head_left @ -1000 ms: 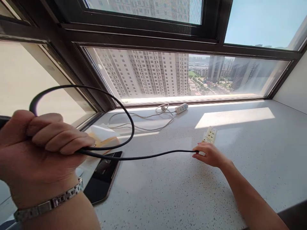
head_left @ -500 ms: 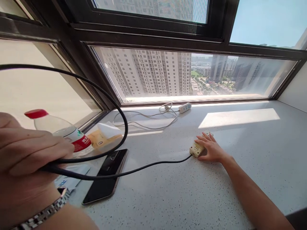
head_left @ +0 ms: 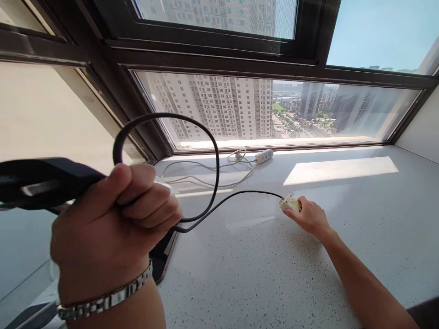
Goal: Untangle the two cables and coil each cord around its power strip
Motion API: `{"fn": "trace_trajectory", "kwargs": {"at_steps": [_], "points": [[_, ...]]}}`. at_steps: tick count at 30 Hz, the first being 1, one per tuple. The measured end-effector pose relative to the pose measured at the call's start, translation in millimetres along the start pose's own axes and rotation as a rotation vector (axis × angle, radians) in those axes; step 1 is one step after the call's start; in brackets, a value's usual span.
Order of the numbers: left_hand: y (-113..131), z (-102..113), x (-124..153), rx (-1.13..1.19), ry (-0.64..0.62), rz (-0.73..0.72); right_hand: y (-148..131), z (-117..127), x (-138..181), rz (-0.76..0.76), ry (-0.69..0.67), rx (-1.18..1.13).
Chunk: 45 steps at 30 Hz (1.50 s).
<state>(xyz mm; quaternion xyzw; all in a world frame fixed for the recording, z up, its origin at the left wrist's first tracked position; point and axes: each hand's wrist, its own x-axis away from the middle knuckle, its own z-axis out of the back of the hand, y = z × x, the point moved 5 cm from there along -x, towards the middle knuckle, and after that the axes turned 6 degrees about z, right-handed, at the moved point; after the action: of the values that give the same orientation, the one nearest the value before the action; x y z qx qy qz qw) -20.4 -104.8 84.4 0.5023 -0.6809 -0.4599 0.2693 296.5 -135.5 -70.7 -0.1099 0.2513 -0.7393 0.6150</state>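
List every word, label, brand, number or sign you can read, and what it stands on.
No text can be read.
Cream power strip in the right hand: any print is too small and blurred.
White power strip farther back: any marking is too small to read.

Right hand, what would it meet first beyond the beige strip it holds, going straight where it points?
Past the beige strip and its attached black cord, the right hand would probably meet the white cord first, near the white strip; depth makes this uncertain.

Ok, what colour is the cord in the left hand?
The cord is black, clearest in the head view.
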Motion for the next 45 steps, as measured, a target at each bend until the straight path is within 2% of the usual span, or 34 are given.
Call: {"fn": "trace_trajectory", "kwargs": {"at_steps": [3, 5, 8, 12, 18, 22, 27, 33, 36, 45], "points": [[-21, -41, -5, -0.216, -0.228, 0.045, 7, 2, 2, -0.126, -0.007, -0.472], [-40, -56, -9, -0.294, -0.302, 0.119, 4, -2, 6, -0.210, -0.084, -0.867], [-68, -69, -14, -0.375, -0.337, 0.212, -11, -9, 14, -0.279, -0.171, -1.288], [-106, -84, -21, -0.522, -0.289, 0.274, -34, -25, 24, -0.250, -0.201, -1.534], [-150, -108, -22, -0.882, -0.339, 0.072, -39, -50, 32, -0.197, 0.075, -1.565], [-160, -111, -18, -1.223, -0.274, 0.017, -33, -56, 32, -0.138, 0.177, -1.549], [-155, -108, -21, -1.481, -0.247, -0.008, -38, -51, 32, -0.046, 0.154, -1.573], [-149, -99, -26, -1.630, -0.216, 0.015, -47, -49, 33, -0.053, 0.034, -1.621], [-149, -98, -27, -1.681, -0.218, -0.011, -48, -48, 32, -0.031, -0.018, -1.568], [-159, -89, -34, -1.870, -0.267, -0.093, -50, -38, 28, 0.029, -0.065, -1.418]]}}
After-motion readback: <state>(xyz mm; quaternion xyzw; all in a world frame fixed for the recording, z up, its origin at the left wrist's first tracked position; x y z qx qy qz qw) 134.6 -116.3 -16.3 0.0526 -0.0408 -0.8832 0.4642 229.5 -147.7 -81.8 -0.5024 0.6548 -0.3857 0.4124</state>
